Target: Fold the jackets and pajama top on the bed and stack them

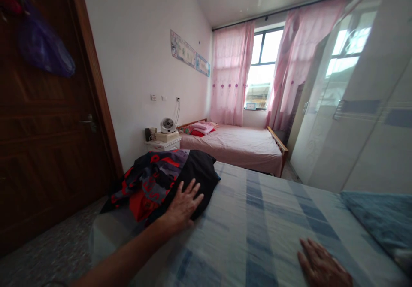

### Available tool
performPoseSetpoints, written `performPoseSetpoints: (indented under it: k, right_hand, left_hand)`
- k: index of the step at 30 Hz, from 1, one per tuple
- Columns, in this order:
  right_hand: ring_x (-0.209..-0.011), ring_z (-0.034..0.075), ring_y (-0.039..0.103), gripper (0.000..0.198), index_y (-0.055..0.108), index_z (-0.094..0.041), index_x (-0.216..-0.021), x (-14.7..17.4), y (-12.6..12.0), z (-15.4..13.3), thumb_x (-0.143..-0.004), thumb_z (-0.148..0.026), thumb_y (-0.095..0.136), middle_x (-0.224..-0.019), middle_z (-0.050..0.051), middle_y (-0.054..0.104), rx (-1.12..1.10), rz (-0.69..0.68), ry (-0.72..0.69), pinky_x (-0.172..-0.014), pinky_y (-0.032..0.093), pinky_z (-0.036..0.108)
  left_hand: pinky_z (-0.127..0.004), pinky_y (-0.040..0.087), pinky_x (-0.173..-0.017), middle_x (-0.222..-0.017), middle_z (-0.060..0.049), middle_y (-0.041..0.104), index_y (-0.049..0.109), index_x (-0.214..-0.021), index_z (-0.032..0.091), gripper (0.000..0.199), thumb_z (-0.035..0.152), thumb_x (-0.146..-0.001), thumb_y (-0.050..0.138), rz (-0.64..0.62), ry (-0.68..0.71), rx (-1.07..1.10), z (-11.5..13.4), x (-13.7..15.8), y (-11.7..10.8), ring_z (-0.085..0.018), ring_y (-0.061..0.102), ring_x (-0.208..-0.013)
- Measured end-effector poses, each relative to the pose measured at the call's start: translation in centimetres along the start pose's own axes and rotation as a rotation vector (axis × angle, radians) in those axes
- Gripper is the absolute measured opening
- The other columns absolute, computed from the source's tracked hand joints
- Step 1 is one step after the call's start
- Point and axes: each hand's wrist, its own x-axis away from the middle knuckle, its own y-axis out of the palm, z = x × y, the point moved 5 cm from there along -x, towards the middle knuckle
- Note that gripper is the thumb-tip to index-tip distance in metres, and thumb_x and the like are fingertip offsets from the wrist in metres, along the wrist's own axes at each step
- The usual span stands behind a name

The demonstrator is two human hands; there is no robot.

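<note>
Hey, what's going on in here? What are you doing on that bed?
A person's left hand is spread, palm down, over the black part of a crumpled black, grey and red printed cloth near the corner of a bed with a blue-and-white checked sheet. The right hand is low over the sheet, away from the cloth; whether it touches is hard to tell. Neither hand is gripping anything. A fluffy blue blanket lies at the right side.

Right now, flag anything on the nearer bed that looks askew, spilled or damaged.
The dark, red-patterned cloth lies bunched at the left of the blue-striped sheet, with the left hand on it; the heap looks untidy beside the mostly flat sheet. I see no spill or damage.
</note>
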Motion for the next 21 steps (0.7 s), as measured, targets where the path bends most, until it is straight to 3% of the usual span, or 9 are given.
performPoseSetpoints:
  k: [3, 6, 9, 12, 16, 19, 21]
  right_hand:
    - [-0.121, 0.03, 0.048, 0.042, 0.07, -0.026, -0.103, -0.1, -0.3, -0.4, -0.078, -0.026, 0.037, -0.125, 0.007, 0.059, 0.002, 0.0, 0.026, -0.095, 0.039, 0.049]
    - [-0.121, 0.028, 0.048, 0.042, 0.065, -0.023, -0.111, -0.3, -1.0, -0.8, -0.08, -0.027, 0.036, -0.128, 0.008, 0.057, -0.03, -0.012, 0.098, -0.096, 0.038, 0.048]
    - [-0.122, 0.029, 0.047, 0.044, 0.063, -0.017, -0.115, -0.5, -1.8, -1.4, -0.082, -0.028, 0.035, -0.129, 0.012, 0.056, -0.066, -0.012, 0.123, -0.097, 0.037, 0.047]
    - [-0.121, 0.027, 0.048, 0.046, 0.061, -0.014, -0.118, -0.6, -2.7, -1.7, -0.085, -0.03, 0.034, -0.128, 0.013, 0.056, -0.083, -0.016, 0.182, -0.098, 0.037, 0.044]
    - [-0.121, 0.026, 0.049, 0.047, 0.059, -0.013, -0.119, -0.8, -3.0, -1.5, -0.086, -0.031, 0.032, -0.128, 0.013, 0.056, -0.11, -0.039, 0.236, -0.099, 0.037, 0.043]
    - [-0.121, 0.026, 0.048, 0.047, 0.057, -0.013, -0.121, -1.0, -3.2, -1.5, -0.085, -0.032, 0.034, -0.129, 0.014, 0.054, -0.21, -0.004, 0.248, -0.098, 0.039, 0.045]
    - [-0.122, 0.027, 0.048, 0.05, 0.052, -0.014, -0.126, -1.6, -3.7, -2.3, -0.084, -0.037, 0.038, -0.132, 0.014, 0.052, -0.338, 0.02, 0.23, -0.096, 0.041, 0.046]
  left_hand:
    - [-0.058, 0.009, -0.107, -0.146, -0.013, 0.034, 0.051, -0.126, 0.024, 0.067, 0.014, -0.063, 0.069, 0.044, -0.064, -0.12, -2.9, 1.8, -0.7, -0.032, 0.02, -0.137]
    - [-0.052, 0.01, -0.109, -0.143, -0.006, 0.041, 0.062, -0.113, 0.027, 0.05, 0.005, -0.069, 0.056, 0.123, -0.046, -0.069, -3.0, 1.7, -1.6, -0.027, 0.025, -0.136]
    - [-0.042, 0.027, -0.105, -0.126, -0.005, 0.058, 0.066, -0.102, 0.025, 0.039, 0.005, -0.072, 0.051, 0.216, -0.103, 0.075, -3.1, 0.1, -3.9, -0.023, 0.046, -0.123]
    - [-0.036, 0.042, -0.088, -0.104, -0.01, 0.067, 0.062, -0.108, 0.016, 0.033, 0.012, -0.082, 0.041, 0.358, -0.235, 0.144, -4.4, -2.0, -8.1, -0.024, 0.06, -0.099]
    - [-0.032, 0.043, -0.079, -0.095, -0.009, 0.065, 0.057, -0.11, 0.013, 0.034, 0.024, -0.09, 0.032, 0.584, -0.331, 0.209, -5.0, -3.7, -15.0, -0.022, 0.06, -0.09]
    - [-0.026, 0.043, -0.072, -0.077, -0.001, 0.06, 0.061, -0.097, 0.012, 0.031, 0.025, -0.088, 0.034, 0.871, -0.222, 0.516, -3.0, -3.4, -19.5, -0.015, 0.056, -0.076]
    - [-0.023, 0.043, -0.066, -0.069, 0.002, 0.055, 0.063, -0.088, 0.011, 0.027, 0.023, -0.084, 0.039, 1.003, -0.092, 0.81, -0.8, -3.2, -21.1, -0.012, 0.052, -0.069]
